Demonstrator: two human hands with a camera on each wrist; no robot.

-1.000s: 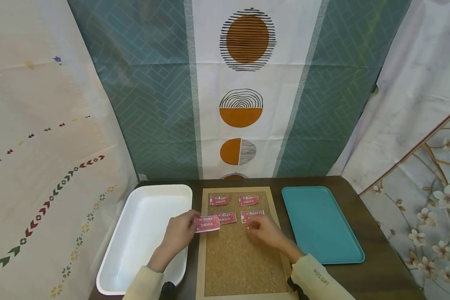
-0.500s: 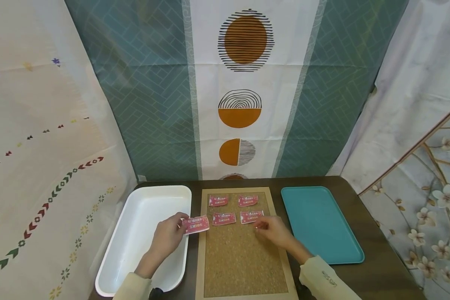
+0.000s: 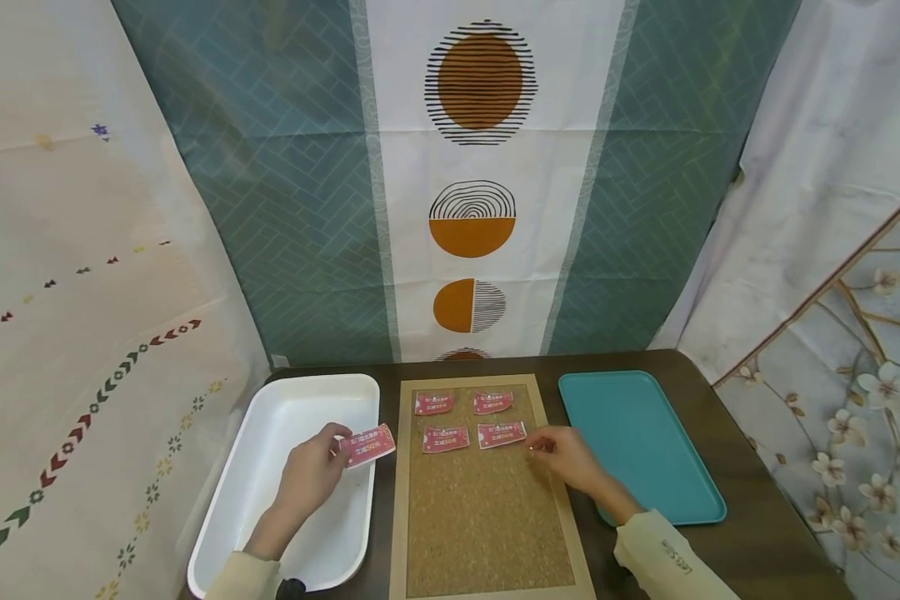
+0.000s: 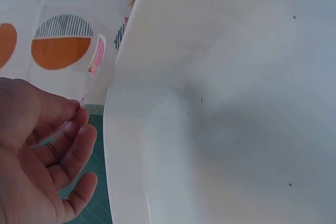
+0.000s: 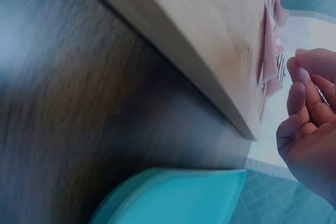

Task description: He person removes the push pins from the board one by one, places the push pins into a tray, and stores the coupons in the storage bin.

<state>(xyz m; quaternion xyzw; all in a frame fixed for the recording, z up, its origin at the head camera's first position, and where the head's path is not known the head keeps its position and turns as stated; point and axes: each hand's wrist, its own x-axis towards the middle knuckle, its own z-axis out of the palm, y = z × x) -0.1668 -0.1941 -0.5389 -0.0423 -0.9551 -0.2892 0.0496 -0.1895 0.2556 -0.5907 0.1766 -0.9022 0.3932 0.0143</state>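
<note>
My left hand [image 3: 311, 471] pinches a pink paper coupon [image 3: 367, 446] between thumb and fingers, over the right side of the white tray [image 3: 210, 533]. In the left wrist view the coupon [image 4: 96, 56] appears nearly edge-on, above the fingertips. A wood-framed cork board [image 3: 487, 525] lies in the middle, with two upper coupons [image 3: 433, 404] and two lower coupons [image 3: 446, 439] on it. My right hand [image 3: 570, 460] is over the board's right edge, beside the lower right coupon [image 3: 501, 434]. Its thumb and forefinger pinch a tiny pale pin-like thing [image 3: 529, 448].
A teal tray [image 3: 645, 442] lies to the right of the board on the dark table [image 3: 765, 517]. Behind the table hangs a patterned curtain [image 3: 315, 208], with pale cloths on both sides.
The left hand has carried its coupon leftward, away from the board and over the white tray. The right hand has moved right, off the lower right coupon.
</note>
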